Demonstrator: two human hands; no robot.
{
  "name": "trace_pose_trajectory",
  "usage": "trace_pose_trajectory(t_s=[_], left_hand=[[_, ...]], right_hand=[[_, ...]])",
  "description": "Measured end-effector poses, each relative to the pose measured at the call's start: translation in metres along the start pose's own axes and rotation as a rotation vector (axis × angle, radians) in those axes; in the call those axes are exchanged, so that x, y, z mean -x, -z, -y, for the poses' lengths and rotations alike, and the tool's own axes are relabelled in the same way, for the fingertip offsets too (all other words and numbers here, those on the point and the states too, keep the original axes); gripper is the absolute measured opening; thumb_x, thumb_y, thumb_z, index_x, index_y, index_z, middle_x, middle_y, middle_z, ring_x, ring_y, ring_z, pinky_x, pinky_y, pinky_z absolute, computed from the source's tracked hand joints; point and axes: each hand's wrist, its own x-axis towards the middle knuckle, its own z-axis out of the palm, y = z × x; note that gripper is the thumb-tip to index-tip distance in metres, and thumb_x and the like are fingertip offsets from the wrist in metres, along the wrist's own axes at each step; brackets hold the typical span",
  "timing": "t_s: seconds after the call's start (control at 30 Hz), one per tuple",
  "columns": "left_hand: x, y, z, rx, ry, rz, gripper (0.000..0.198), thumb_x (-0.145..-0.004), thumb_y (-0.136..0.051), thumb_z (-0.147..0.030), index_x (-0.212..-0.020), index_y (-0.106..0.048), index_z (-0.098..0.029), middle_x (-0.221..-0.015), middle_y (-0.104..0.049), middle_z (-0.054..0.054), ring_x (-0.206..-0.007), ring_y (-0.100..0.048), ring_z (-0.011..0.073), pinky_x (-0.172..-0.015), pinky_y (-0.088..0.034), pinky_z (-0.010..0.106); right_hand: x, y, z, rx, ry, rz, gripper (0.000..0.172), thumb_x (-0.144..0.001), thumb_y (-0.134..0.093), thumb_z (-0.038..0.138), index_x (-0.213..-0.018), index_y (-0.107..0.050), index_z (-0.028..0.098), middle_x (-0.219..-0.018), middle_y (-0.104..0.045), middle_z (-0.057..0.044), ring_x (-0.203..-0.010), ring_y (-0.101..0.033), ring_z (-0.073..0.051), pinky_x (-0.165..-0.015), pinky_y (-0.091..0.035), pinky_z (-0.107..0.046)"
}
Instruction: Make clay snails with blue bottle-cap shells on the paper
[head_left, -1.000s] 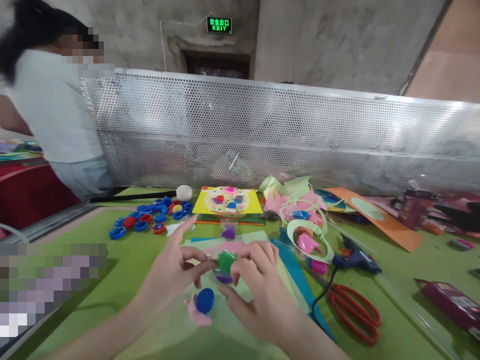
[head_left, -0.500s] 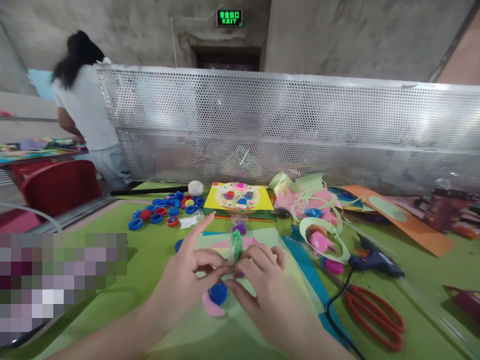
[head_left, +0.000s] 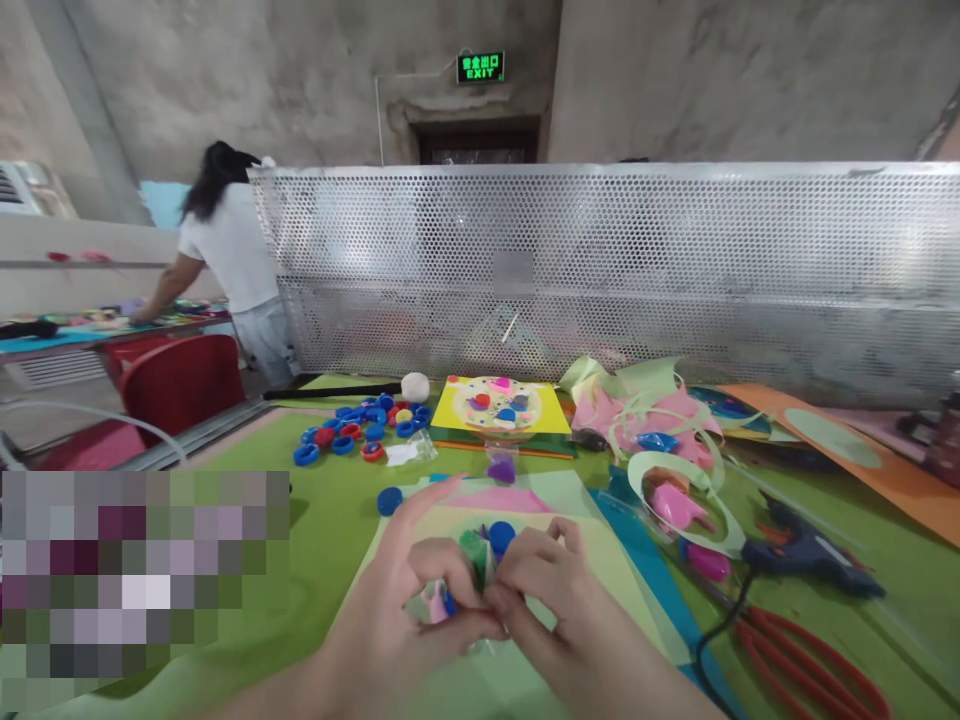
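Both hands meet over pale sheets of paper (head_left: 600,570). My left hand (head_left: 405,600) pinches a small green packet (head_left: 472,545) in clear wrapping, its index finger stretched upward. My right hand (head_left: 544,585) has its thumb and fingers closed on the packet's near side, tips touching the left ones. It looks like soft clay in plastic, partly covered by my fingers. Beyond the fingers lies a blue bottle cap (head_left: 502,537); a pink piece (head_left: 435,604) shows through the gap in my left hand. Another blue cap (head_left: 390,501) rests to the left, and a purple packet (head_left: 501,468) farther back.
Several bottle caps (head_left: 349,430) lie at the back left near a white ball (head_left: 415,387). A decorated plate (head_left: 517,400) sits on yellow card. At right are paper scraps (head_left: 637,400), a glue gun (head_left: 814,555) and red-handled scissors (head_left: 810,660). A person (head_left: 240,250) stands beyond.
My hands have come lower and closer, with the green packet now tilted and more covered by my fingers. The view has shifted left and up. The person's arm now reaches over the other table.
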Motion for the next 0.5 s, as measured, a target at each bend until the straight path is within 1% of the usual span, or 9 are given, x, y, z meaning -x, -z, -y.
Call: trace_pose_trajectory(t_s=[0.07, 0.13, 0.2, 0.27, 0.3, 0.33, 0.4, 0.47, 0.5], left_hand=[[0.004, -0.002, 0.004, 0.060, -0.017, 0.018, 0.074, -0.075, -0.070, -0.021, -0.134, -0.029, -0.035, -0.059, -0.061, -0.011, -0.062, -0.062, 0.0146, -0.065, -0.051, 0.029], [0.006, -0.003, 0.005, 0.085, -0.033, 0.054, 0.073, -0.078, -0.067, -0.020, -0.136, -0.026, -0.036, -0.062, -0.059, -0.011, -0.067, -0.061, 0.0134, -0.071, -0.049, 0.029], [0.005, -0.002, 0.002, 0.116, 0.027, 0.085, 0.068, -0.080, -0.064, -0.022, -0.137, -0.029, -0.035, -0.065, -0.055, -0.010, -0.068, -0.058, 0.0123, -0.075, -0.047, 0.029], [0.003, 0.001, -0.003, 0.196, 0.109, 0.049, 0.067, -0.081, -0.064, -0.026, -0.138, -0.030, -0.034, -0.067, -0.050, -0.009, -0.069, -0.056, 0.0116, -0.075, -0.047, 0.027], [0.001, 0.003, -0.005, 0.242, 0.129, 0.019, 0.068, -0.081, -0.064, -0.028, -0.138, -0.029, -0.035, -0.068, -0.047, -0.009, -0.069, -0.055, 0.0114, -0.073, -0.047, 0.026], [-0.001, 0.005, -0.006, 0.276, 0.133, -0.010, 0.069, -0.081, -0.064, -0.028, -0.139, -0.028, -0.036, -0.068, -0.045, -0.008, -0.070, -0.054, 0.0113, -0.072, -0.048, 0.025], [-0.003, 0.009, -0.005, 0.277, 0.097, -0.054, 0.067, -0.083, -0.062, -0.027, -0.138, -0.026, -0.039, -0.069, -0.044, -0.008, -0.072, -0.053, 0.0109, -0.073, -0.048, 0.024], [-0.003, 0.012, 0.000, 0.210, 0.058, -0.053, 0.060, -0.086, -0.059, -0.025, -0.135, -0.029, -0.041, -0.072, -0.046, -0.008, -0.074, -0.053, 0.0104, -0.078, -0.048, 0.025], [-0.002, 0.012, 0.003, 0.183, 0.045, -0.046, 0.057, -0.087, -0.058, -0.024, -0.133, -0.031, -0.042, -0.073, -0.047, -0.008, -0.074, -0.053, 0.0101, -0.079, -0.048, 0.024]], right_hand=[[0.001, -0.002, 0.000, 0.047, -0.014, 0.002, 0.018, -0.080, -0.044, 0.007, -0.066, -0.043, 0.019, -0.063, -0.053, 0.005, -0.060, -0.047, -0.010, -0.070, -0.031, -0.028], [0.001, -0.004, -0.001, 0.066, 0.036, -0.036, 0.018, -0.075, -0.043, 0.006, -0.063, -0.039, 0.019, -0.056, -0.047, 0.006, -0.054, -0.043, -0.009, -0.069, -0.030, -0.027], [0.000, -0.003, -0.002, 0.075, 0.115, -0.119, 0.020, -0.073, -0.042, 0.004, -0.060, -0.034, 0.018, -0.052, -0.043, 0.008, -0.051, -0.042, -0.007, -0.070, -0.029, -0.026], [-0.001, 0.002, -0.002, 0.112, 0.151, -0.218, 0.022, -0.074, -0.041, 0.003, -0.060, -0.033, 0.018, -0.051, -0.041, 0.009, -0.051, -0.042, -0.007, -0.070, -0.028, -0.026], [-0.002, 0.006, -0.002, 0.142, 0.156, -0.247, 0.022, -0.075, -0.042, 0.002, -0.061, -0.033, 0.018, -0.052, -0.041, 0.009, -0.052, -0.042, -0.007, -0.070, -0.027, -0.026], [-0.003, 0.008, -0.002, 0.176, 0.158, -0.253, 0.023, -0.076, -0.042, 0.002, -0.061, -0.033, 0.018, -0.052, -0.041, 0.009, -0.052, -0.042, -0.007, -0.071, -0.027, -0.026], [-0.004, 0.012, -0.002, 0.246, 0.172, -0.234, 0.023, -0.078, -0.043, 0.003, -0.062, -0.035, 0.018, -0.052, -0.042, 0.009, -0.053, -0.042, -0.007, -0.072, -0.027, -0.027], [-0.003, 0.011, -0.002, 0.286, 0.198, -0.206, 0.023, -0.082, -0.041, 0.005, -0.064, -0.038, 0.018, -0.055, -0.046, 0.007, -0.057, -0.045, -0.009, -0.077, -0.028, -0.029], [-0.002, 0.010, -0.003, 0.294, 0.211, -0.208, 0.021, -0.085, -0.043, 0.010, -0.067, -0.040, 0.019, -0.061, -0.051, 0.005, -0.063, -0.049, -0.011, -0.079, -0.029, -0.030]])
